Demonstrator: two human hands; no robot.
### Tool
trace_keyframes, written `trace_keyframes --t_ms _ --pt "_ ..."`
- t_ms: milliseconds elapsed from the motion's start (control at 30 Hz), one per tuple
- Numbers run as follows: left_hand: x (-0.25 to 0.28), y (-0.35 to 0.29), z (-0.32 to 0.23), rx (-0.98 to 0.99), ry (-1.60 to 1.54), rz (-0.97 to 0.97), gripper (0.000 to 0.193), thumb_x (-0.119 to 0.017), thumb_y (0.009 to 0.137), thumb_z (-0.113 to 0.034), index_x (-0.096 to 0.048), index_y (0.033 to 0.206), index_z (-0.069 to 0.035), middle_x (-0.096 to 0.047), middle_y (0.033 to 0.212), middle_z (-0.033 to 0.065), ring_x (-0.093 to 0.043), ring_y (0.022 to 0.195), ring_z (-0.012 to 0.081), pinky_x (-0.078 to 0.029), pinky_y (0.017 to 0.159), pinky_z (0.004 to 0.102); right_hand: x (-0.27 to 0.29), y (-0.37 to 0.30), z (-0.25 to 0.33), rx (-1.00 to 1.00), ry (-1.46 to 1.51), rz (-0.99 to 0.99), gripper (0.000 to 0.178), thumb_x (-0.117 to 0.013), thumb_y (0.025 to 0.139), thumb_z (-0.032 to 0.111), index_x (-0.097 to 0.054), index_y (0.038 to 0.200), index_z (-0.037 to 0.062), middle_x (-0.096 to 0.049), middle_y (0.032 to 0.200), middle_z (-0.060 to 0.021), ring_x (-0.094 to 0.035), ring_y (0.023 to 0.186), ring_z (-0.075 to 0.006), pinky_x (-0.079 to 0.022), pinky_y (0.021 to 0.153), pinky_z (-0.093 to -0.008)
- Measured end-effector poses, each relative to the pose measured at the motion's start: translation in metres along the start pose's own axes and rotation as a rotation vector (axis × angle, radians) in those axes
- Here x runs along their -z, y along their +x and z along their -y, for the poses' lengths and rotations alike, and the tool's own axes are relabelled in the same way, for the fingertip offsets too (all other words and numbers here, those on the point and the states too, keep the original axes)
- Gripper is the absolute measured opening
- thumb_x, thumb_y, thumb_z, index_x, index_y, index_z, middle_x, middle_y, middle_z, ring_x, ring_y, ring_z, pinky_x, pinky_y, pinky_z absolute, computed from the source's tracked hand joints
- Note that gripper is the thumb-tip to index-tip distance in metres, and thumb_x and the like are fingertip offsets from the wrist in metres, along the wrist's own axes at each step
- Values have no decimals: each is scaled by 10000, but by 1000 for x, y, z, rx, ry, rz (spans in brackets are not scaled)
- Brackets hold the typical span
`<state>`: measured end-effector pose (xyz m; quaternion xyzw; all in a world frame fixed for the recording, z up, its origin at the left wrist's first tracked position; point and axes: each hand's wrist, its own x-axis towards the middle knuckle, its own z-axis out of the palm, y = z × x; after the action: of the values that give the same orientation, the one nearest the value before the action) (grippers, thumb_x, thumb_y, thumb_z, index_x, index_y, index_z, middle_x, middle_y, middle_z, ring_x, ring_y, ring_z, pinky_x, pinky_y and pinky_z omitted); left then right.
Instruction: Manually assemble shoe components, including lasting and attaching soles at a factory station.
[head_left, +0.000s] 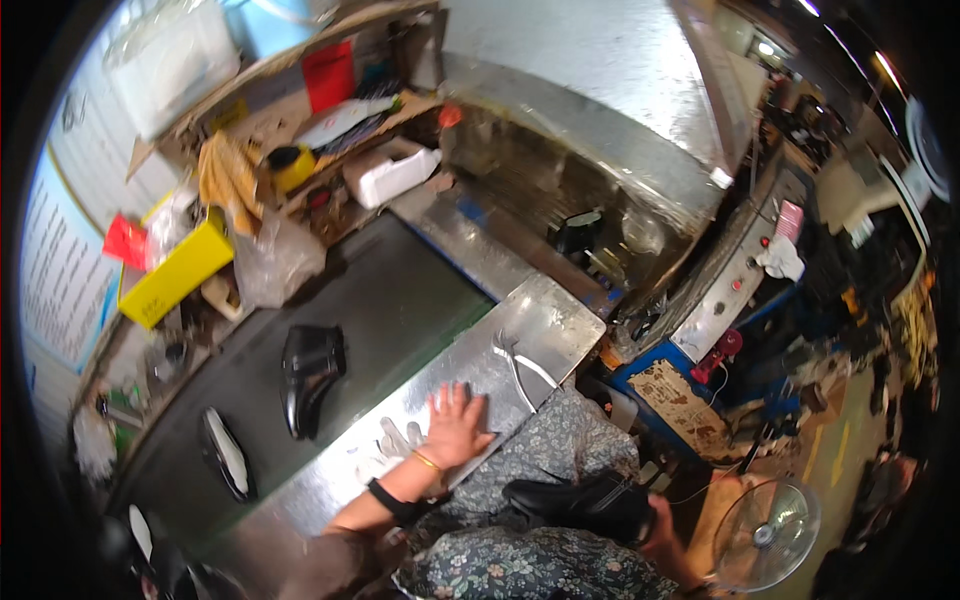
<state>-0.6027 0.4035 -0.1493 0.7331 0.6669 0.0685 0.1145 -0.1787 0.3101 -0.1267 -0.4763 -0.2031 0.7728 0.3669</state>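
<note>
Floral cloth [520,560] over the person's lap lies nearest the camera, with a black shoe [572,502] across it, long axis running roughly left to right. The right hand [661,534], the nearer one, seems to grip its right end, fingers partly hidden; the left hand [457,432] lies on the metal worktop [555,312], fingers spread, the shoe to its lower right. A yellow box [180,282] holds crumpled clear plastic [172,232]; I cannot tell what the white box [395,180] contains.

Pale flowers pattern my dark grey clothing [530,565] beneath a black shoe [580,505]; my bracelet [428,461] is gold, my wristband [390,499] black, the box [180,285] yellow, the cloth [228,172] ochre.
</note>
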Motion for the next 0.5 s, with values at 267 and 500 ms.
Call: trace_keyframes --t_ms 267,500 --pt "-14 -113 22 382 34 -64 809 -547 869 -547 -346 1441 -11 -256 1496 299 -180 1397 496 -144 1096 645 -84 91 73 390 405 63 571 -494 908 449 -477 1330 65 -551 1309 -116 -591 1113 -347 -562 715 -544" --pt "-39 -145 18 416 -19 -196 778 -555 868 -528 -388 1419 -6 -302 1495 263 -239 1390 464 -147 1122 590 -136 312 174 574 -301 -256 527 -604 931 258 -458 1333 -49 -577 1275 -105 -541 1170 -219 -393 1018 -348"
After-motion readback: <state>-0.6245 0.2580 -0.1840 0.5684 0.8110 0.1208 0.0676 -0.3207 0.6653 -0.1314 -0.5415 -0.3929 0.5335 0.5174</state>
